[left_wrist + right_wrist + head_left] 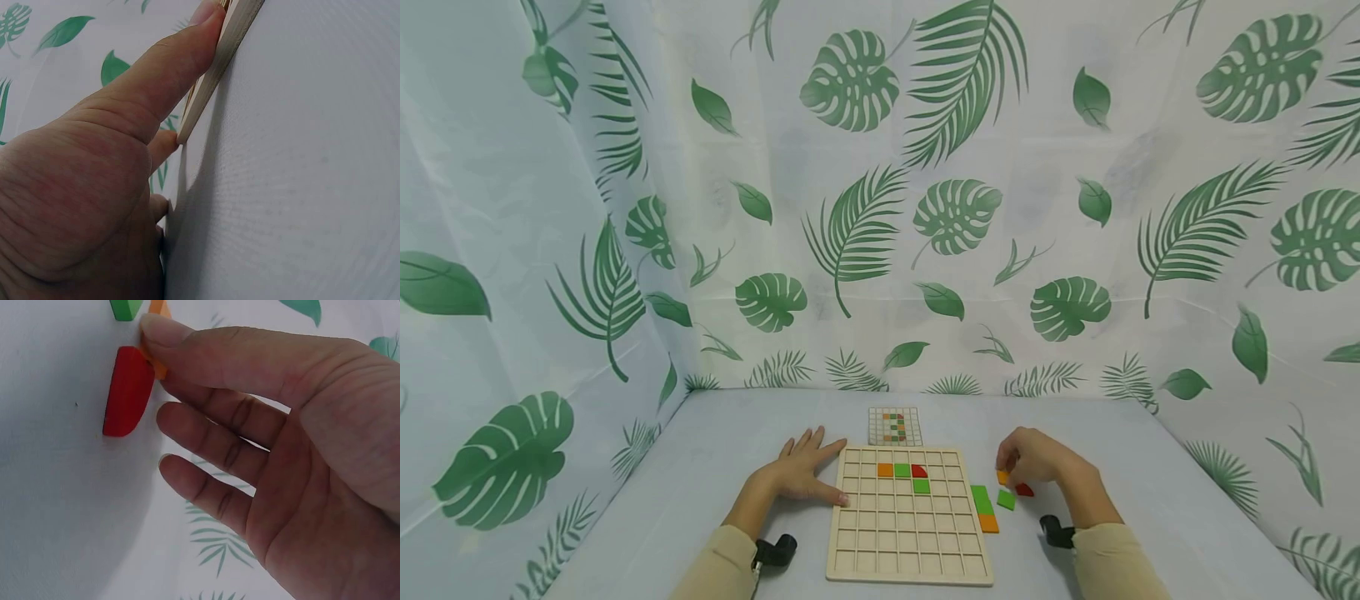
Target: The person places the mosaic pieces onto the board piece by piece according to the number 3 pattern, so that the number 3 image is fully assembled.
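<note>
My left hand [799, 473] lies at the left side of a wooden grid board [895, 543], its fingers spread out straight. In the left wrist view, the thumb [181, 62] presses against the board's edge [215, 78]. Four-cornered and rounded tiles sit in upper cells: an orange tile [886, 470], two green ones and a red quarter-round tile [919, 472]. Right of the board, my right hand [1040, 458] pinches an orange tile [160, 367] between thumb and forefinger. Close by lies a red rounded tile [128, 394], with a loose green tile [1006, 500] beside it.
Behind the board lies a small pattern card [875, 425] printed with a coloured grid. Along the board's right edge are green tile pieces [982, 498] and an orange tile [989, 524]. A leaf-patterned curtain [880, 342] rises behind the white table [715, 450].
</note>
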Demonstrator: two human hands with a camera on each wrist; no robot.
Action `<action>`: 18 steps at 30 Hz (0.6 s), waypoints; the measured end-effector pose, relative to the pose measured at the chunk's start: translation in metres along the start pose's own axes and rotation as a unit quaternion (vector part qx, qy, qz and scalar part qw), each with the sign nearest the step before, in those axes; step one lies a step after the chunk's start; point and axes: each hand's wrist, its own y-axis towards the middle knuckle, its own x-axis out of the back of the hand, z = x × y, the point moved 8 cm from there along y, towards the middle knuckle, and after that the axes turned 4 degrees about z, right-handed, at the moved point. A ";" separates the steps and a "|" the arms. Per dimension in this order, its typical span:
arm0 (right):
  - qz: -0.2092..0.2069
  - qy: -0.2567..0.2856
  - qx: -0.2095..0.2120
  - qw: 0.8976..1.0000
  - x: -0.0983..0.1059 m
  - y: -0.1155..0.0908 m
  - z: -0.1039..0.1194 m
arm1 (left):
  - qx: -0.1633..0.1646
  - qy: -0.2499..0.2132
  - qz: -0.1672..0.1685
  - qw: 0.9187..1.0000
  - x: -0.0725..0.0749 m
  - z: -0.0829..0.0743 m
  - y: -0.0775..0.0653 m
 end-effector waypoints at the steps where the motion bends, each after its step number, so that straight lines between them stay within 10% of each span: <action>1: 0.001 0.000 0.000 1.000 -0.001 0.001 0.000 | 0.000 0.001 0.000 1.000 0.000 0.000 0.000; 18: -0.023 0.032 0.042 0.998 -0.003 0.007 0.018 | -0.013 -0.018 -0.002 1.000 -0.003 0.005 0.004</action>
